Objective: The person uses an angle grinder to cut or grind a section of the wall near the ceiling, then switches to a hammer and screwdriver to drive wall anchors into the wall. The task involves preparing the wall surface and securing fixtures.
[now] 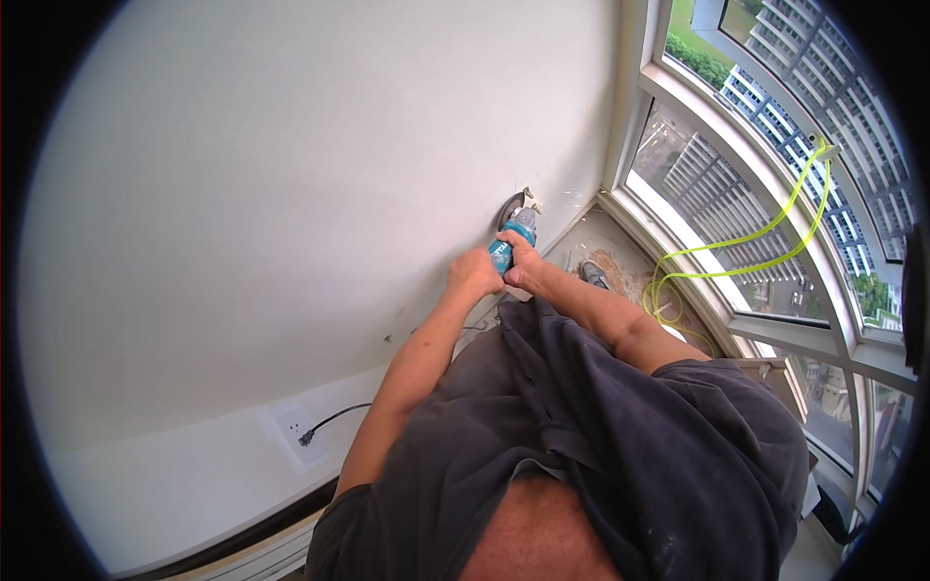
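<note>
Both my hands grip a teal angle grinder [513, 232] whose round guard and disc [511, 206] press against the white wall [291, 194] low down near the corner. My left hand [474, 272] wraps the rear of the tool body. My right hand [526, 263] holds it from the right side, just behind the head. My dark grey shirt [601, 436] fills the lower part of the view.
A wall socket [295, 423] with a black plug and cable [334, 418] sits on the white skirting at lower left. A neon yellow cord [736, 242] loops along the window sill [697, 281] at right. Dusty floor and a shoe [594, 275] lie below the grinder.
</note>
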Motion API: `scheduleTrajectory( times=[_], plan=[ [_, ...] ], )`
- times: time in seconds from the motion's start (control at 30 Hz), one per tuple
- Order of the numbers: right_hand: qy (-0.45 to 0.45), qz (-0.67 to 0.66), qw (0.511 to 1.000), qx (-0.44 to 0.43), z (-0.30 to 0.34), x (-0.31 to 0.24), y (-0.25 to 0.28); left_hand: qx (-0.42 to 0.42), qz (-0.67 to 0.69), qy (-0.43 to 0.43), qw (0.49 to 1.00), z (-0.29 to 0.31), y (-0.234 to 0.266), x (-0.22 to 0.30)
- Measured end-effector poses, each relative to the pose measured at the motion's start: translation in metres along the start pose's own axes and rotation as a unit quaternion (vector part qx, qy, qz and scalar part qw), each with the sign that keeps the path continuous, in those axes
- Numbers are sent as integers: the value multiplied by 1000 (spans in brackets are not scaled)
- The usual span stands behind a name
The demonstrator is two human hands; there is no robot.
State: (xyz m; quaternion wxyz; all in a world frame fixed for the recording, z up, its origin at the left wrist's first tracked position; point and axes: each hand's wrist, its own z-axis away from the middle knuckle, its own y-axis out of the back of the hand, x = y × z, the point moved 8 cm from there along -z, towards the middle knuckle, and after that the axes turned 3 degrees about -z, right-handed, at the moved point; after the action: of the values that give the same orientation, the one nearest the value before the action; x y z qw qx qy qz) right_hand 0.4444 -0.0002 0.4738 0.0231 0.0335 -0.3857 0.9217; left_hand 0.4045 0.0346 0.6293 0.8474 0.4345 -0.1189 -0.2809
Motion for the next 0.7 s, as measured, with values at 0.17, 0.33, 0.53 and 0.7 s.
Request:
scheduleTrajectory(
  times=[0.17, 0.33, 0.53, 0.7],
  plan=[
    [-10, -10, 1000, -20, -1, 0, -4, 7, -9, -6, 1000, 5, 9, 3],
    [-16, -6, 1000, -17, 9, 3, -10, 14, -16, -11, 1000, 7, 12, 2],
    [-16, -11, 999, -39, 0, 1, -10, 9, -26, -13, 1000, 6, 16, 5],
    [-32, -6, 999, -33, 7, 3, -15, 9, -29, -9, 1000, 8, 19, 6]
  ],
)
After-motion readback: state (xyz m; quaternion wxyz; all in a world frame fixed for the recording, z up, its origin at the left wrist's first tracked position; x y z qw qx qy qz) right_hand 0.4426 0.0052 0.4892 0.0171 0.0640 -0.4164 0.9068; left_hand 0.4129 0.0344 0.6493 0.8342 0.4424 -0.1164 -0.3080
